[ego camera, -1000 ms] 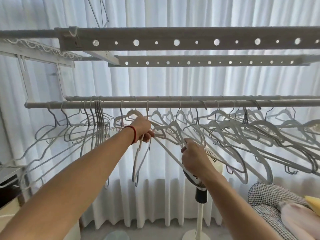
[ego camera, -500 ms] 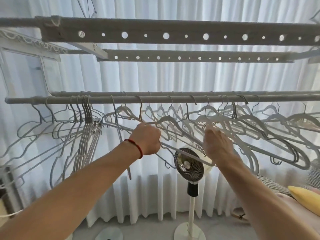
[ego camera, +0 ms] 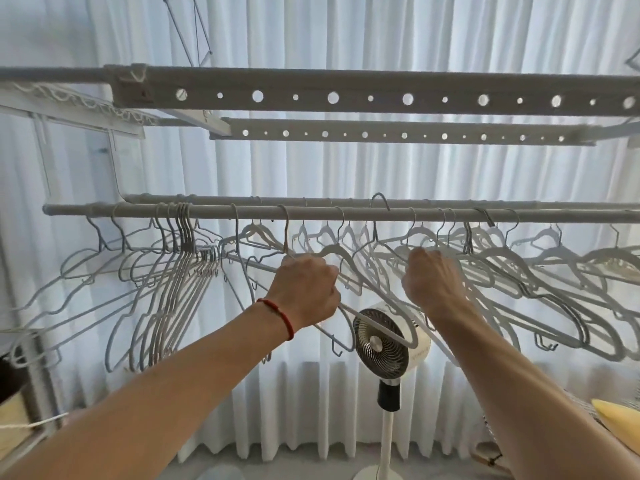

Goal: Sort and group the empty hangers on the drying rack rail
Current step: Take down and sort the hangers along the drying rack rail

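Two rails point(ego camera: 346, 213); white curtains point(ego camera: 381, 168) behind

Standing fan point(ego camera: 382, 344) before white curtain point(ego camera: 346, 168)

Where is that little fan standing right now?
In the head view the fan stands low and centre, on a pole before the white curtain, below and between the left hand and right hand.

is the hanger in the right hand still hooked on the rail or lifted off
Lifted off. The right hand grips a thin hanger whose hook pokes up above the front rail, clear of it, while its neighbours' hooks wrap over the rail.
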